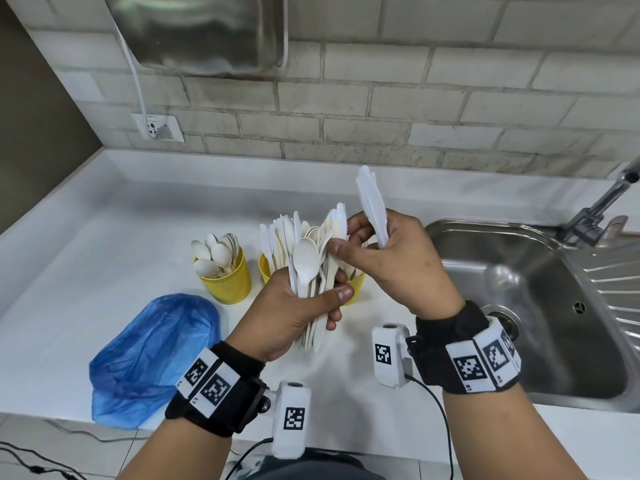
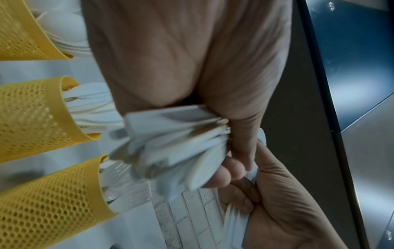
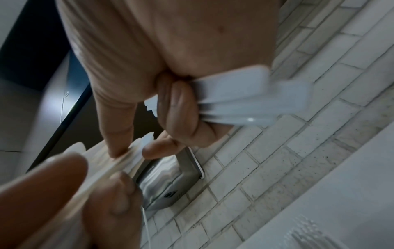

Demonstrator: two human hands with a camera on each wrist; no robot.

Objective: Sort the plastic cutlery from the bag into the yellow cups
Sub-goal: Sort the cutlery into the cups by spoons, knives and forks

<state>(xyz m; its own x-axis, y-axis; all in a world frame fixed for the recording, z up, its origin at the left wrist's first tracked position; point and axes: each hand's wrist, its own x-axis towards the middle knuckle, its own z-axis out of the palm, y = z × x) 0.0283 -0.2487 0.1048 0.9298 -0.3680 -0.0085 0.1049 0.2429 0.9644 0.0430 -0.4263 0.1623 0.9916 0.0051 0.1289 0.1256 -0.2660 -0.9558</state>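
Gripping mixed cutlery bundle (image 1: 308,271) upright, left hand (image 1: 294,317) | right hand (image 1: 398,265) clutches knives (image 1: 372,206), blades up

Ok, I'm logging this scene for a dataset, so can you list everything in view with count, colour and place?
yellow cups: three, yellow mesh, on the counter; the head view hides most of two, the left wrist view shows all three
spoons: several, off-white, in the leftmost cup
mixed cutlery bundle: many pieces, white and cream, in the left hand
knives: a few, white, upright in the right hand
plastic bag: one, blue, crumpled on the counter's left
counter: one, white
sink: one, steel, on the right
tap: one, metal, behind the sink
wall socket: one, white, tiled wall
metal appliance: one, silver, on the wall
left hand: grips the bundle
right hand: holds the knives, thumb and forefinger at the bundle
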